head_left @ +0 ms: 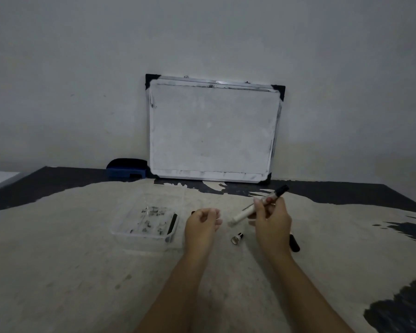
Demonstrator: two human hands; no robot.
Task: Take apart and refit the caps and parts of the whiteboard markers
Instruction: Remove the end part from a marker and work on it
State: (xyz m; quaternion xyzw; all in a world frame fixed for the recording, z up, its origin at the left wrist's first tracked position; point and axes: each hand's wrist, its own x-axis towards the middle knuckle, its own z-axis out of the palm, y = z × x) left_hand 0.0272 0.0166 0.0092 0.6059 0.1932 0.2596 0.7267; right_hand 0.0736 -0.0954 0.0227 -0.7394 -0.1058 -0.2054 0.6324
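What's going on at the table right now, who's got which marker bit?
The right hand holds a white-barrelled marker tilted up, its black end pointing toward the whiteboard leaning on the wall. The left hand is loosely curled beside it; what it holds, if anything, is unclear. A small loose part lies on the table between the hands, a black piece lies right of the right wrist, and a clear tray sits to the left.

A smudged whiteboard (213, 129) leans upright against the pale wall (82, 68). A blue eraser (126, 169) sits just beside the whiteboard's lower left corner. A clear plastic tray (130, 233) lies in front of the whiteboard on the worn, dark-patched table (70, 272).
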